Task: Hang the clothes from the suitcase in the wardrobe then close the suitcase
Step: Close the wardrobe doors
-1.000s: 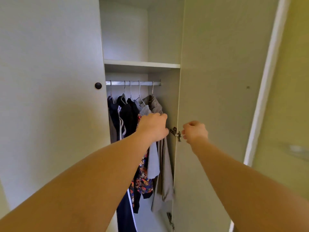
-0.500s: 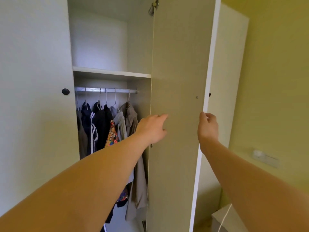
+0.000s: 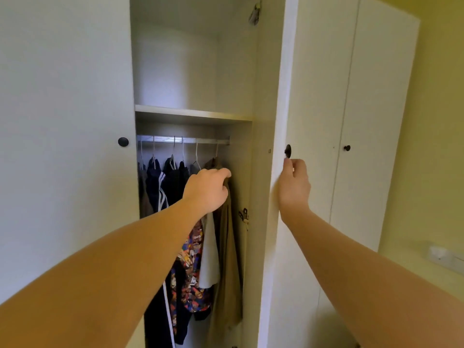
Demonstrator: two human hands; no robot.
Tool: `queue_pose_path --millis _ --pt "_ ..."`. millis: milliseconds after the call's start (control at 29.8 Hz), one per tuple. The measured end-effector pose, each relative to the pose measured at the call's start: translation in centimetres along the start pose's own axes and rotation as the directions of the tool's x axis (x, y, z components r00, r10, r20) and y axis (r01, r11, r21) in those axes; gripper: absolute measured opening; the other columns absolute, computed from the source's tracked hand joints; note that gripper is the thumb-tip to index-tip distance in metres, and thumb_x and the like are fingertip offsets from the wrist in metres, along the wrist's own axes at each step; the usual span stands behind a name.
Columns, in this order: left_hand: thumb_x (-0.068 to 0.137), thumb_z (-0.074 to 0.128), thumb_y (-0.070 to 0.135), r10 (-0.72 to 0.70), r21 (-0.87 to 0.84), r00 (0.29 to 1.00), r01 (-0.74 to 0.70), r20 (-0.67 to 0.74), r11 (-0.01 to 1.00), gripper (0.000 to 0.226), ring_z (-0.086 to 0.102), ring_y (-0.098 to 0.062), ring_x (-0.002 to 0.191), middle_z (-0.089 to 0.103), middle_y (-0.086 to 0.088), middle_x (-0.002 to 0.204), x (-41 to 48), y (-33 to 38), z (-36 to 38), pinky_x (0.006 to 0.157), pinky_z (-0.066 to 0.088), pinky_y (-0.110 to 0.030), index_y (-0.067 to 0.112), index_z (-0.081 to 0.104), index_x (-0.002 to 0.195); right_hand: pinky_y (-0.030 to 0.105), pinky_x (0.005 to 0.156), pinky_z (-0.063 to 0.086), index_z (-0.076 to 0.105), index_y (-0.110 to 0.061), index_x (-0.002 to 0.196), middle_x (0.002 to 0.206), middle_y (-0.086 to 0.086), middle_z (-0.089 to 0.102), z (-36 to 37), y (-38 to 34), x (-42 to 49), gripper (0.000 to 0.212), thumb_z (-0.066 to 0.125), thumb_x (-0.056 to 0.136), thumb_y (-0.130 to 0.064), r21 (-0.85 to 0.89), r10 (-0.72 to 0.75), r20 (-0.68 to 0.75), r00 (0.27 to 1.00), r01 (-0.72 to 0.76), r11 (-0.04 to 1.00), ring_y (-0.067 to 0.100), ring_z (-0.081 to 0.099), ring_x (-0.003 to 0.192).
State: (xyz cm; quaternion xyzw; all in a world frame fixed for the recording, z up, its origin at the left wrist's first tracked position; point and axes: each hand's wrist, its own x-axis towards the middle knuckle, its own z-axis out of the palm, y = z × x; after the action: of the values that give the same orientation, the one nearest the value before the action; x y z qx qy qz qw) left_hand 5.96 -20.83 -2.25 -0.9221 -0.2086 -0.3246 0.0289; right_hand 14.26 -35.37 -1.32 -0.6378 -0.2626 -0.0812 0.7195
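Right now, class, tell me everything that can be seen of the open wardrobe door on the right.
The open wardrobe door is a tall, plain, pale panel, smooth like laminate, seen almost edge-on and standing ajar beside the clothes compartment. A round dark knob sits on its outer face near the free edge. The right hand grips that edge just below the knob. A metal hinge shows at mid-height inside, another near the top. The left hand does not touch it.

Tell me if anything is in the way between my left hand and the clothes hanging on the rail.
Nothing visible blocks it. The left hand is already inside the open wardrobe, in front of the tan garment at the right end of the rail. The open door stands off to the right, where the right hand holds its edge.
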Motion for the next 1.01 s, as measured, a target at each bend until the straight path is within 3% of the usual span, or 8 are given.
queue_pose_path --millis 134,235,302,437,537,605,772,1008 --pt "0.094 0.043 0.017 -0.090 0.020 0.995 0.091 -0.039 0.996 0.036 0.059 -0.024 0.107 0.063 -0.005 0.121 -0.1 -4.6 -0.9 0.088 0.049 -0.038 0.021 0.050 0.130 0.025 0.070 0.051 0.029 -0.029 0.134 0.076 -0.005 0.046 4.4 -0.6 -0.4 0.040 0.046 0.098 -0.025 0.069 -0.079 0.040 0.996 0.076 0.995 0.010 0.052 0.068" --pt "0.095 0.043 0.016 -0.153 0.029 0.986 0.155 -0.063 0.987 0.035 0.061 -0.024 0.100 0.064 -0.006 0.118 -0.3 -7.9 -1.6 0.087 0.051 -0.038 0.019 0.051 0.129 0.036 0.078 0.057 0.040 -0.036 0.116 0.089 -0.004 0.051 8.4 -1.0 -0.5 0.032 0.048 0.095 -0.014 0.029 -0.259 0.113 0.959 0.257 0.966 0.017 0.059 0.081" --pt "0.096 0.043 0.017 -0.203 0.068 0.977 0.207 -0.062 0.976 0.033 0.062 -0.025 0.097 0.065 -0.007 0.113 -0.6 -10.3 -1.8 0.087 0.051 -0.036 0.019 0.053 0.127 0.043 0.077 0.056 0.043 -0.030 0.100 0.090 0.001 0.052 11.4 -1.2 -0.9 0.023 0.046 0.092 -0.008 0.017 -0.345 0.180 0.921 0.348 0.937 0.021 0.058 0.081" --pt "0.095 0.044 0.018 -0.284 0.113 0.954 0.293 -0.095 0.949 0.034 0.060 -0.028 0.099 0.065 -0.010 0.113 -1.5 -15.0 -2.0 0.086 0.049 -0.037 0.017 0.055 0.127 0.040 0.077 0.055 0.041 -0.026 0.091 0.075 -0.003 0.049 16.9 -1.6 -1.5 0.020 0.045 0.091 -0.006 0.067 -0.324 0.336 0.884 0.321 0.945 0.018 0.054 0.072" --pt "0.094 0.044 0.017 -0.333 0.153 0.932 0.354 -0.143 0.923 0.037 0.054 -0.025 0.112 0.061 -0.006 0.123 -1.9 -19.3 -2.1 0.091 0.042 -0.035 0.018 0.053 0.130 0.035 0.076 0.053 0.040 -0.031 0.085 0.073 -0.006 0.049 22.2 -1.5 -1.5 0.016 0.047 0.094 -0.018 0.126 -0.298 0.390 0.871 0.270 0.955 0.011 0.051 0.068" --pt "0.093 0.045 0.017 -0.306 0.189 0.936 0.336 -0.172 0.923 0.039 0.045 -0.023 0.123 0.055 -0.002 0.132 -1.7 -21.2 -1.8 0.096 0.037 -0.033 0.019 0.050 0.132 0.032 0.074 0.050 0.040 -0.026 0.093 0.073 -0.008 0.047 24.2 -1.2 -1.0 0.005 0.042 0.098 -0.025 0.130 -0.298 0.380 0.876 0.269 0.955 0.008 0.049 0.068" --pt "0.094 0.047 0.026 -0.301 0.223 0.919 0.359 -0.255 0.906 0.047 0.024 -0.022 0.140 0.033 -0.003 0.149 0.4 -26.6 -1.7 0.107 0.028 -0.035 0.017 0.039 0.139 0.021 0.059 0.039 0.039 -0.016 0.095 0.072 -0.007 0.044 29.5 0.1 0.8 0.012 0.039 0.099 -0.028 0.085 -0.316 0.347 0.883 0.306 0.948 0.006 0.043 0.063" --pt "0.094 0.043 0.026 -0.366 0.320 0.923 0.384 -0.118 0.866 0.074 -0.006 -0.025 0.146 -0.012 0.001 0.158 2.7 -29.5 -0.1 0.118 0.011 -0.040 0.014 -0.004 0.150 0.019 0.056 0.035 0.037 -0.013 0.094 0.071 -0.007 0.042 34.1 1.3 2.7 0.014 0.039 0.100 -0.025 0.044 -0.306 0.332 0.892 0.310 0.950 0.005 0.040 0.061"
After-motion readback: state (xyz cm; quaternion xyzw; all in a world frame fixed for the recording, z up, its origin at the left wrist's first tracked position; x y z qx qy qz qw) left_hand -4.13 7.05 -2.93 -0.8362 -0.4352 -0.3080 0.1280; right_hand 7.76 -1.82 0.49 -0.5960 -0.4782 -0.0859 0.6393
